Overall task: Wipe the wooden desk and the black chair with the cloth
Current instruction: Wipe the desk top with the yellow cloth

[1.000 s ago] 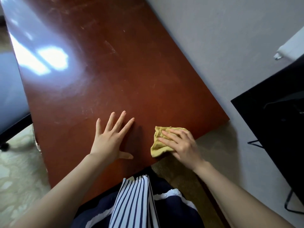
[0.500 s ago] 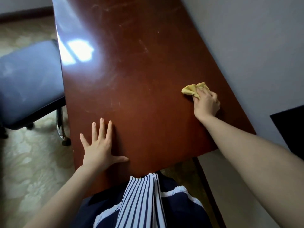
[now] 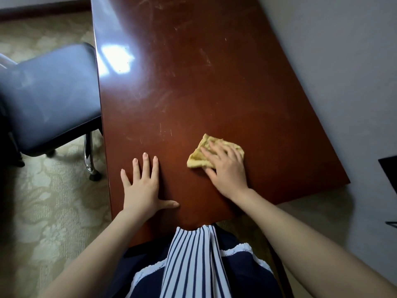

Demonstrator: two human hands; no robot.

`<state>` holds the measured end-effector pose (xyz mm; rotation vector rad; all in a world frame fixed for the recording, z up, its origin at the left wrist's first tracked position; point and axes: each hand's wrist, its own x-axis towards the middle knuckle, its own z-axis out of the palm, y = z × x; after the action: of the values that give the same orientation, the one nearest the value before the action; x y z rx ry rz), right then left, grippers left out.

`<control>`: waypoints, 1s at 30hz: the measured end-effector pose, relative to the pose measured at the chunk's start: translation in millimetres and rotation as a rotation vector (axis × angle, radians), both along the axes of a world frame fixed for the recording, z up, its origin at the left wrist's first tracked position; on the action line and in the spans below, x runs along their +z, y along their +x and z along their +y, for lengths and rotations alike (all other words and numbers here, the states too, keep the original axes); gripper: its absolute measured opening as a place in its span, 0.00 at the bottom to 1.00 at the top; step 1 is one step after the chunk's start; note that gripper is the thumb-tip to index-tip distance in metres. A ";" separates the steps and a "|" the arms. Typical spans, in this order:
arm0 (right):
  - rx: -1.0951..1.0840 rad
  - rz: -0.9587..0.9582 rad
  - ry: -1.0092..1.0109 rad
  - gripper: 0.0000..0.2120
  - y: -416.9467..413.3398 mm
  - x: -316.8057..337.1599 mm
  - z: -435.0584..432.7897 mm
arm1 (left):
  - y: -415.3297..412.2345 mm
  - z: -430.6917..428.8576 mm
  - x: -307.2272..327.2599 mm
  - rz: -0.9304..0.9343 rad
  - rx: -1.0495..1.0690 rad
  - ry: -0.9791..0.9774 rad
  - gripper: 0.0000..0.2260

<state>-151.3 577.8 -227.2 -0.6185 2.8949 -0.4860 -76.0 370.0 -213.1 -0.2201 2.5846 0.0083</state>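
Note:
A glossy reddish-brown wooden desk point(image 3: 204, 82) fills the middle of the head view, with faint scratches and a window glare at its left. A folded yellow cloth point(image 3: 203, 152) lies flat on the desk's near part. My right hand point(image 3: 225, 168) presses down on the cloth, fingers spread over its right half. My left hand point(image 3: 144, 186) rests flat on the desk near its front-left corner, fingers apart, holding nothing. The black chair's padded seat point(image 3: 47, 95) stands at the desk's left side, its edge touching or just under the desk edge.
A pale wall point(image 3: 343, 72) runs along the desk's right side. A black object point(image 3: 390, 168) juts in at the right edge. Patterned beige carpet point(image 3: 53, 211) covers the floor. The chair's chrome leg point(image 3: 89, 158) stands close to the desk's left edge.
My right hand has slid the cloth from the desk's right edge back toward the middle, nearer my left hand. My left hand has stayed flat on the desk.

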 end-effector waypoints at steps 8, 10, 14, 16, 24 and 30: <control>0.289 0.177 -0.017 0.21 49.8 1.5 51.6 | -2.3 1.3 2.2 -0.025 -0.012 -0.032 0.62; 0.277 0.210 0.030 0.22 43.6 1.5 65.9 | -1.7 1.5 2.2 -0.025 -0.013 -0.033 0.62; 0.142 0.245 0.084 0.25 14.4 4.8 85.1 | -1.8 1.5 2.0 -0.020 -0.020 -0.039 0.62; 0.045 0.221 0.084 0.25 -5.3 6.0 89.4 | -1.3 1.6 2.0 -0.016 -0.021 -0.036 0.62; -0.489 0.088 -0.016 0.18 -81.0 2.6 56.4 | -1.5 1.9 0.2 -0.010 -0.026 -0.044 0.62; -0.554 -0.045 -0.022 0.19 -86.2 1.5 -8.4 | -3.1 2.2 0.5 -0.021 -0.034 -0.069 0.62</control>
<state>-237.6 569.3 -225.7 0.2084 2.9924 -0.5798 -79.2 372.2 -212.6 -0.2005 2.5696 -0.0957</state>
